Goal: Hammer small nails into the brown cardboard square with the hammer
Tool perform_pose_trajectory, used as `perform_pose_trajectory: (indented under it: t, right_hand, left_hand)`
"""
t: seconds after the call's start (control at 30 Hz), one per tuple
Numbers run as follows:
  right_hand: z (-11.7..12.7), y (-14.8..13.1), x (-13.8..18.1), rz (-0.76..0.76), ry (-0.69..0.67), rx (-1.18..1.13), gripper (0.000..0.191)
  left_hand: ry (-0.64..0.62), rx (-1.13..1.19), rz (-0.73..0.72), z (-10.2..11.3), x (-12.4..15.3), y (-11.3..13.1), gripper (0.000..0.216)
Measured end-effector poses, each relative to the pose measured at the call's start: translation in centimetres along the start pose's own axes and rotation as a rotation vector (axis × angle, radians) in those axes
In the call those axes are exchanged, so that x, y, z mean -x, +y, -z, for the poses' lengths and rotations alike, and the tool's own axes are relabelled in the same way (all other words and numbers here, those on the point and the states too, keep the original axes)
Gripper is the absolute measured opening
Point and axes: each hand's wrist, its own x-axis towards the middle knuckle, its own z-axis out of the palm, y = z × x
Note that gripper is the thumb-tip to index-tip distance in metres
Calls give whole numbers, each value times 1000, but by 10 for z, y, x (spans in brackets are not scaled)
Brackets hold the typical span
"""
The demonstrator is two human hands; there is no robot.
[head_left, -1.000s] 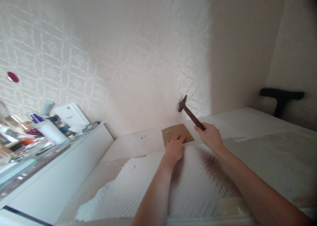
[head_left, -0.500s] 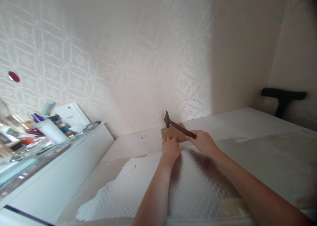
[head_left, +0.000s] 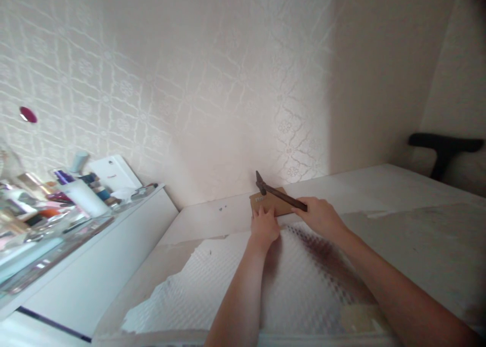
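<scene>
A hammer (head_left: 283,196) with a dark metal head and a brown wooden handle is gripped near the handle's end by my right hand (head_left: 317,215). Its head hovers at the far edge of a brown rectangular board (head_left: 279,204), close to the wall; whether it touches is unclear. My left hand (head_left: 265,226) rests on the board's near left part with its fingers spread. Just beyond those fingertips, small silvery bits lie on the board, too small to name.
The white panel (head_left: 341,182) under the board runs along the patterned wall (head_left: 212,109). Bubble-textured sheeting (head_left: 197,286) lies beneath my forearms. A white cabinet (head_left: 125,256) on the left carries bottles and a white box (head_left: 116,172). A black T-shaped object (head_left: 444,147) stands at right.
The camera view has shifted a little, so everything sits slightly further right. Both hands and the hammer keep nearly the same place over the board.
</scene>
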Motion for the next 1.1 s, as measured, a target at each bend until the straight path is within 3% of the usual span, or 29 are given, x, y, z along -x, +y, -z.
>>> perform_pose_trajectory:
  t: [0.77, 1.1]
  right_hand:
    - [1, 1, -1, -6, -14, -16, 28]
    - [-3, 4, -6, -32, -41, -158, 27]
  left_hand:
    - [-14, 23, -16, -2, -2, -2, 56]
    - [-29, 1, -12, -1, -2, -1, 56]
